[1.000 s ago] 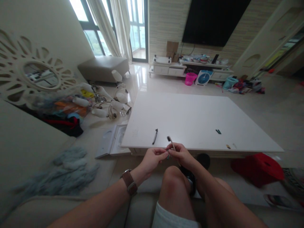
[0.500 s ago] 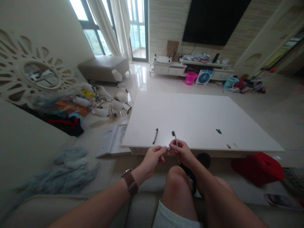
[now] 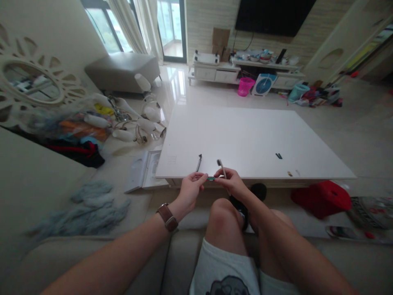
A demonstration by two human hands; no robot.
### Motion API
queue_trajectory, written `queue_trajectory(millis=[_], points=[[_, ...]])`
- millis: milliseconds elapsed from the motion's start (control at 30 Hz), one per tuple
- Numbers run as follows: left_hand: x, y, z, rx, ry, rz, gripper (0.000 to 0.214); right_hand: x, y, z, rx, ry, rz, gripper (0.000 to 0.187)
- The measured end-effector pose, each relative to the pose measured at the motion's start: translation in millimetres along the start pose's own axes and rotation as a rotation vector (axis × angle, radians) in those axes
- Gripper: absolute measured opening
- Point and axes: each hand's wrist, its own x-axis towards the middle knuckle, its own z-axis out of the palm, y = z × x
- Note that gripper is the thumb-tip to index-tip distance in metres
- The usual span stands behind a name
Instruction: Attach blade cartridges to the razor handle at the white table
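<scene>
Held between the fingertips of both hands, just over the near edge of the white table, is a small slim green piece. My left hand pinches its left end, and a brown-strapped watch is on that wrist. My right hand touches the other end while also gripping a toothbrush, its dark bristles pointing up and away from me. A slim grey stick with a dark tip lies on the table beyond my left hand. Two short dark green pieces rest farther right.
The white table spans the middle. Near its right front edge lies a small brown-gold item. A red object sits on the floor at right. At left are a lamp with several white shades and an open white box.
The view has tilted down, so the table appears higher. My hands have turned the green piece from slanted to nearly level, and its length shows more. The toothbrush stays in my right hand.
</scene>
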Motion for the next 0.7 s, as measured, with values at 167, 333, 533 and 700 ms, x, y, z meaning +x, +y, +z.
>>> queue_trajectory(millis=[167, 333, 533, 700], points=[[1, -1, 0.2, -0.025, 0.006, 0.008, 0.049, -2, -1, 0, -0.044, -0.015, -0.032, 0.027], [0, 0, 0.2, -0.015, -0.026, 0.002, 0.05, -1, -1, -4, -0.095, 0.015, -0.061, 0.027], [0, 1, 1.4, 0.055, -0.086, -0.092, 0.043, 4, -19, -38, 0.138, 0.399, -0.108, 0.029], [-2, -4, -0.7, 0.361, -0.277, -0.044, 0.027, 18, -24, -109, 0.297, 0.764, -0.116, 0.034]])
